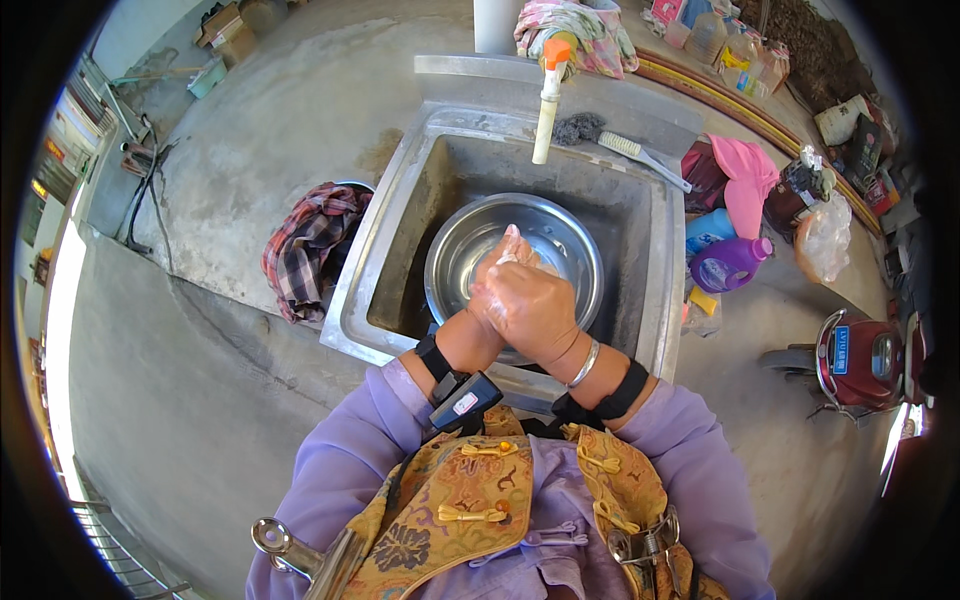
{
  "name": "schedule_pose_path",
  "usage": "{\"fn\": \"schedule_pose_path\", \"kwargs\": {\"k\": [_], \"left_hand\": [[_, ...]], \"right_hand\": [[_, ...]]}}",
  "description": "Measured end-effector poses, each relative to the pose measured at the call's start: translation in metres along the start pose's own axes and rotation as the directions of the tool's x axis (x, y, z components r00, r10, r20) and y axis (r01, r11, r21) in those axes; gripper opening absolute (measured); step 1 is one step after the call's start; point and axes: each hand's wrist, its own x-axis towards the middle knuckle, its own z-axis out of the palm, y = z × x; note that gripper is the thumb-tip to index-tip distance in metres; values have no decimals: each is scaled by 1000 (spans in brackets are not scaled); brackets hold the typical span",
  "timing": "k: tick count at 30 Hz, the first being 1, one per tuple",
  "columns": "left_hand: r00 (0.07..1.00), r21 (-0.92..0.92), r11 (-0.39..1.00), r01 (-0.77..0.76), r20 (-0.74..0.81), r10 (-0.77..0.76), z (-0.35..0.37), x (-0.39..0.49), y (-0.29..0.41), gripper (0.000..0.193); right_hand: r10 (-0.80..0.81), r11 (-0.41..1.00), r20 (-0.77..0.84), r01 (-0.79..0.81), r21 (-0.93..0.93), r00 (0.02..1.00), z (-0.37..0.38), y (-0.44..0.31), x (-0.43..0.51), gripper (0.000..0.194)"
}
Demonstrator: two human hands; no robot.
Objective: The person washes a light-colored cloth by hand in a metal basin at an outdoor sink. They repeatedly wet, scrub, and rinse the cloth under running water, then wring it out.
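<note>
My left hand (491, 271) and my right hand (534, 301) are pressed together over a round stainless steel basin (441, 262). The right hand is folded across the left, hiding most of its palm and fingers; a left fingertip points up past it. Wet white lather shows on the skin and between the fingers. Whether a piece of soap is inside the clasp is hidden. The basin sits inside a metal sink (401, 247) and looks to hold some clear water. Beyond the hands, a white plastic tap (550, 112) with an orange top hangs over the sink; no stream shows.
On the sink's right ledge lie a dark scouring pad (577, 129) and a white-handled brush (645, 159). A purple detergent bottle (727, 264) stands to the right. Plaid cloth (315, 247) is heaped on the left. A red scooter (866, 367) is parked farther right.
</note>
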Motion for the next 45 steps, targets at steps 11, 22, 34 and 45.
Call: {"fn": "schedule_pose_path", "kwargs": {"k": [11, 22, 34, 45], "left_hand": [[978, 379, 926, 10, 189, -88, -15, -20, 31, 34], [932, 351, 915, -199, 358, 65, -27, -11, 45, 47], [928, 208, 978, -18, 368, -61, -23, -12, 45, 23], [992, 149, 987, -57, 122, 39, -25, -15, 38, 21]], "right_hand": [[520, 284, 494, -687, 669, 696, -14, 62, 5, 27], [416, 376, 441, -591, 713, 796, -29, 53, 16, 29], [185, 244, 784, -800, 547, 593, -46, 66, 4, 24], [338, -206, 612, -578, 789, 715, -23, 75, -36, 13]]}}
